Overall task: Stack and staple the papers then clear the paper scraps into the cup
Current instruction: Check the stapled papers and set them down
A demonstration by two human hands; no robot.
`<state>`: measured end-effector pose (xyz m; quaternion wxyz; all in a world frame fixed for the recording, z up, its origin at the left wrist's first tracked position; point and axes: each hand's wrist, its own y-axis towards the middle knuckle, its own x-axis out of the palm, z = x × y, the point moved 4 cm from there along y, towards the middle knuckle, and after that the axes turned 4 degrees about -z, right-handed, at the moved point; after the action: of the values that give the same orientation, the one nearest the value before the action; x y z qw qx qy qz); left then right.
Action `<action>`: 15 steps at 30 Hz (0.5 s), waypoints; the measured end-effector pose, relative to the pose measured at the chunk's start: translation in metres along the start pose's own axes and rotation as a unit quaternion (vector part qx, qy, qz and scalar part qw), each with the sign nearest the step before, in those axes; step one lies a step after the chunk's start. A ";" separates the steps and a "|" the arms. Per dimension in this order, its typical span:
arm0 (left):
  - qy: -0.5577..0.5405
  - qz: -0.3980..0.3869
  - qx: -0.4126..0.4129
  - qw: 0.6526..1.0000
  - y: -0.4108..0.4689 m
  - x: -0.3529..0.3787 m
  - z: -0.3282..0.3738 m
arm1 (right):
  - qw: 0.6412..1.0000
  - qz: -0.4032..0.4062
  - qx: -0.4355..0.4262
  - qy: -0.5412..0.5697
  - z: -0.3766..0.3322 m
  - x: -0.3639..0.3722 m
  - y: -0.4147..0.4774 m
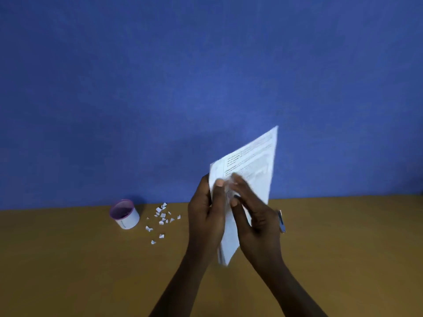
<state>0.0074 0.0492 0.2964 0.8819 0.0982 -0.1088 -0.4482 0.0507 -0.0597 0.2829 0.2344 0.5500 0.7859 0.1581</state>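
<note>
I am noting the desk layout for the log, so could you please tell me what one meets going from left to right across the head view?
Cup → paper scraps → left hand → right hand → small blue object, likely the stapler, mostly hidden behind the right hand. The papers are held up between both hands, so they are left out.

Dim, even light; soft shadows (motion blur on the papers (249, 170)); corners darker.

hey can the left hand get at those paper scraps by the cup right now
Probably not at once. The left hand is gripping the papers together with the right hand. The path itself looks free: the paper scraps lie loose on the table between that hand and the cup.
</note>
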 end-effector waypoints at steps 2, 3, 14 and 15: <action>-0.007 0.011 -0.007 1.000 0.006 -0.002 -0.005 | 0.996 0.061 -0.001 -0.069 0.008 -0.016 0.008; -0.012 0.007 -0.016 1.000 0.009 -0.002 -0.008 | 0.993 0.088 0.022 -0.074 0.017 -0.027 0.013; -0.088 0.011 -0.045 0.995 0.041 -0.023 -0.023 | 0.980 -0.027 0.162 0.115 0.092 -0.080 0.032; -0.085 0.009 -0.045 0.995 0.044 -0.022 -0.025 | 0.978 -0.027 0.170 0.115 0.095 -0.078 0.030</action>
<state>0.0353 0.0943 0.2821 0.8769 0.0191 -0.1645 -0.4512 0.1480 -0.1240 0.2332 0.0504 0.5385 0.8375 0.0780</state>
